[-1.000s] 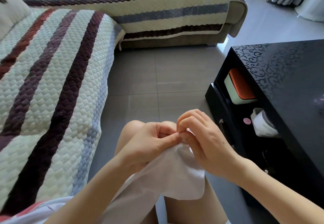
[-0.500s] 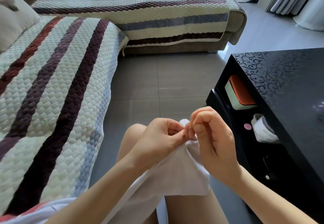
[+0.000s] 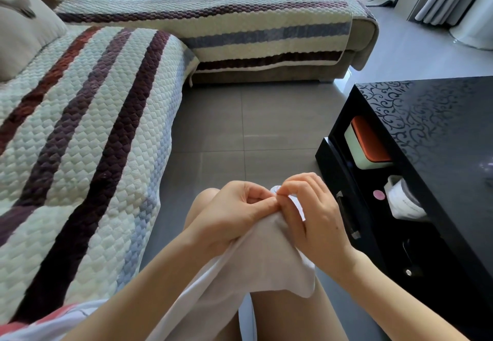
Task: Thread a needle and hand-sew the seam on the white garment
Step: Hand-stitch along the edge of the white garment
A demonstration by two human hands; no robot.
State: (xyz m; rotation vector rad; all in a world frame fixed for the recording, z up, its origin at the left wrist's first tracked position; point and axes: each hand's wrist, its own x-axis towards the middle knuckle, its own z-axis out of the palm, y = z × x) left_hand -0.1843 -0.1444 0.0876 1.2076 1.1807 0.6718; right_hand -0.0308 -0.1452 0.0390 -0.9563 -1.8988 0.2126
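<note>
Your soft white cloth garment (image 3: 266,258) drapes over your knees, with its top edge bunched up between your two hands. Your left hand (image 3: 234,214) grasps the fabric from the left, fingers curled and thumb laid along the raised fold. Your right hand (image 3: 313,218) meets it from the right, touching that thumb, and its curled fingertips pinch the same fold. Any needle there is too small to make out. The glossy black patterned bench (image 3: 440,127) stands to your right, and the striped quilted sofa cover (image 3: 80,132) lies to your left.

striped sofa cover (image 3: 88,138), black table (image 3: 437,138), orange-lidded box (image 3: 366,143)
</note>
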